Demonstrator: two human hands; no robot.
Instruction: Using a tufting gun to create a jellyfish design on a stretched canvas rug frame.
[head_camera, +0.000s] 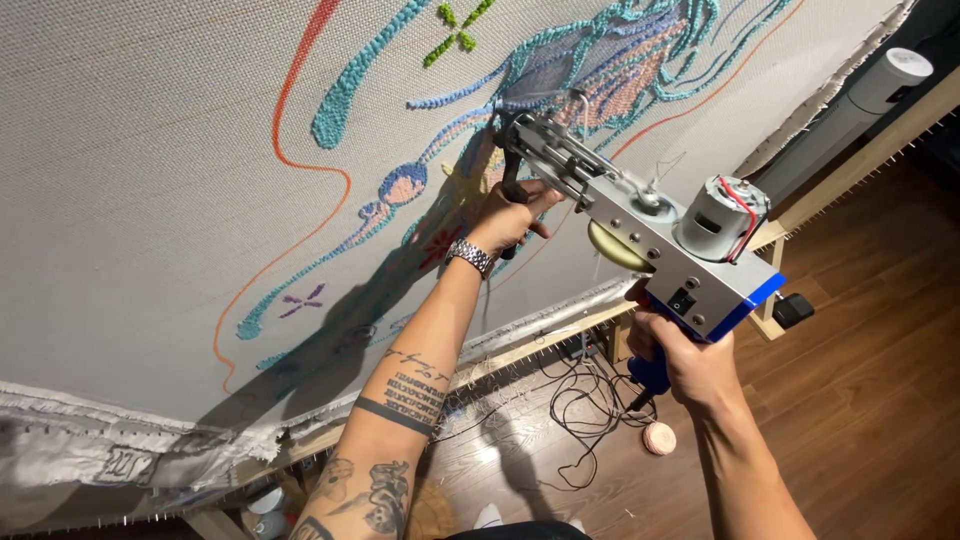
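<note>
Cloth, pale and stretched tight on a wooden frame, fills most of the view and carries tufted yarn lines in teal, orange, pink, blue and green. Wooden floor lies below it, with a tangle of black cables and a small round pinkish yarn ball near the frame's lower bar. A tufting gun, silver with a blue handle and a grey motor on top, is held tilted with its needle end pressed against the cloth among the teal and pink yarn. The right hand has its grip closed around the blue handle at the gun's rear. The left hand, on a tattooed forearm, has its grip wrapped around the black front handle just beside the cloth. A metal wristwatch sits on the left wrist. A white cylinder rests at the upper right, behind the frame.
</note>
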